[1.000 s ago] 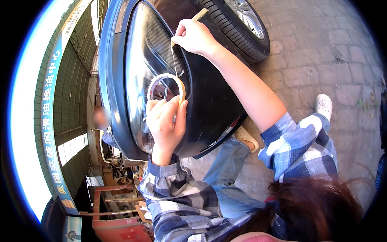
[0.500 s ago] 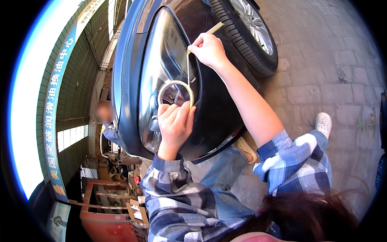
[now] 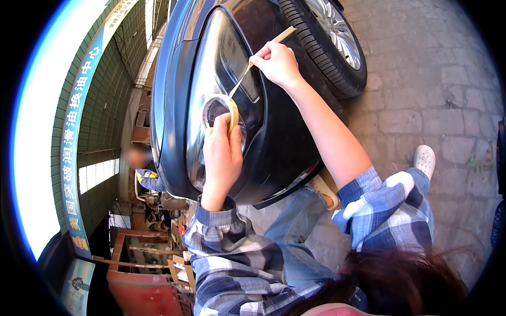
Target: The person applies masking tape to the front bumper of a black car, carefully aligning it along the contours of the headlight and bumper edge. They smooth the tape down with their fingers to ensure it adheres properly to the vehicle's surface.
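A roll of cream masking tape (image 3: 233, 113) is gripped in my left hand (image 3: 222, 158), held in front of the car's headlight (image 3: 211, 63). From the roll a narrow strip of tape (image 3: 241, 82) runs up to my right hand (image 3: 276, 64), whose thumb and fingers pinch it. Past my right fingers a short free piece (image 3: 285, 35) sticks out toward the tyre. The headlight is long and clear, set in the front corner of a dark car (image 3: 287, 131). Whether any tape touches the lamp's edge I cannot tell.
The front wheel's tyre (image 3: 321, 52) stands just beyond my right hand. Paving bricks (image 3: 416, 105) cover the ground at right. Another person in a blue sleeve (image 3: 152, 180) is at the left, beyond the car. A red metal frame (image 3: 142, 289) and a cardboard box (image 3: 181, 271) stand lower left.
My left hand has turned the roll and brought it slightly up and left. The strip between my hands now slants instead of hanging nearly straight. My right hand has shifted slightly right.
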The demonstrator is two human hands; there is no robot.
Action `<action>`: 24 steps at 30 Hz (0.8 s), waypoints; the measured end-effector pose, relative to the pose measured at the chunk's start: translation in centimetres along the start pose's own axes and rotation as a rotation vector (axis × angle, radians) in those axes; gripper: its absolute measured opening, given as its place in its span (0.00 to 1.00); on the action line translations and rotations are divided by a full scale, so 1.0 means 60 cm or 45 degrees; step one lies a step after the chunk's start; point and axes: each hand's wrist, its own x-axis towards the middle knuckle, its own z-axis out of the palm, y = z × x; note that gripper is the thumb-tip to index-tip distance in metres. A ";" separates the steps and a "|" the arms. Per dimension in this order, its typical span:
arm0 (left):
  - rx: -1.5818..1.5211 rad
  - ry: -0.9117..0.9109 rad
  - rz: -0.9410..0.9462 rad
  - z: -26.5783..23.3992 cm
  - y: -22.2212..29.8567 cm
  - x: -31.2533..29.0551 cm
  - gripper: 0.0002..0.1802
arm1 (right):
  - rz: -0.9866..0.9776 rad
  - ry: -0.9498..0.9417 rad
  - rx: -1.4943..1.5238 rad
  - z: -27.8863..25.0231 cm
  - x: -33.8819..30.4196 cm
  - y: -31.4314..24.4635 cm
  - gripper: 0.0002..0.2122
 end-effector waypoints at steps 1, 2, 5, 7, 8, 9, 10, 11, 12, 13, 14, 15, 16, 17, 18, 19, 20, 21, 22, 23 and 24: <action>0.097 0.077 0.031 -0.009 0.010 0.004 0.10 | 0.002 -0.005 0.009 0.002 -0.002 0.002 0.08; 0.036 0.107 -0.015 -0.016 0.016 0.009 0.10 | 0.004 -0.010 0.017 0.004 -0.005 0.004 0.08; -0.130 0.191 -0.004 -0.024 0.035 0.052 0.13 | -0.043 -0.030 0.103 -0.010 0.003 0.022 0.07; -0.277 0.077 -0.120 -0.043 0.045 0.080 0.12 | -0.102 0.207 0.373 -0.002 -0.023 0.021 0.09; -0.417 0.036 -0.107 -0.050 0.035 0.085 0.12 | -0.026 0.332 0.584 0.018 -0.056 0.004 0.09; -0.572 -0.008 -0.126 -0.053 0.027 0.086 0.12 | 0.048 0.461 0.790 0.039 -0.093 -0.014 0.10; -0.651 -0.058 -0.155 -0.047 0.032 0.091 0.13 | 0.048 0.441 0.875 0.043 -0.125 -0.019 0.10; -0.715 -0.111 -0.195 -0.042 0.032 0.085 0.15 | 0.060 0.412 0.971 0.056 -0.165 -0.020 0.10; -0.827 -0.139 -0.230 -0.040 0.024 0.085 0.15 | 0.022 0.364 1.066 0.076 -0.197 -0.027 0.10; -0.937 -0.166 -0.259 -0.041 0.017 0.088 0.15 | -0.024 0.317 1.164 0.088 -0.223 -0.035 0.10; -1.050 -0.191 -0.286 -0.041 0.013 0.092 0.15 | -0.037 0.193 1.107 0.087 -0.238 -0.038 0.11; -1.130 -0.237 -0.329 -0.040 0.012 0.094 0.15 | -0.123 0.249 1.010 0.090 -0.245 -0.041 0.12; -1.208 -0.277 -0.368 -0.042 0.013 0.097 0.14 | -0.126 0.263 0.988 0.089 -0.240 -0.042 0.13; -1.288 -0.316 -0.408 -0.044 0.013 0.098 0.14 | -0.128 0.276 0.964 0.088 -0.234 -0.040 0.14; -1.324 -0.308 -0.482 -0.047 0.013 0.096 0.14 | -0.052 0.299 0.928 0.085 -0.232 -0.037 0.15; -1.369 -0.332 -0.530 -0.050 0.008 0.093 0.14 | 0.020 0.317 0.894 0.078 -0.229 -0.038 0.16; -1.415 -0.356 -0.579 -0.052 -0.001 0.089 0.15 | -0.004 0.302 0.808 0.075 -0.222 -0.033 0.16; -1.461 -0.380 -0.629 -0.052 -0.008 0.086 0.15 | 0.036 0.191 0.767 0.070 -0.215 -0.031 0.13; -1.387 -0.440 -0.665 -0.049 -0.007 0.087 0.16 | -0.002 0.126 0.737 0.066 -0.208 -0.028 0.11; -1.346 -0.463 -0.695 -0.047 -0.002 0.090 0.16 | -0.040 0.061 0.707 0.063 -0.203 -0.025 0.10; -1.305 -0.485 -0.724 -0.048 0.007 0.094 0.17 | -0.122 0.114 0.636 0.060 -0.198 -0.022 0.09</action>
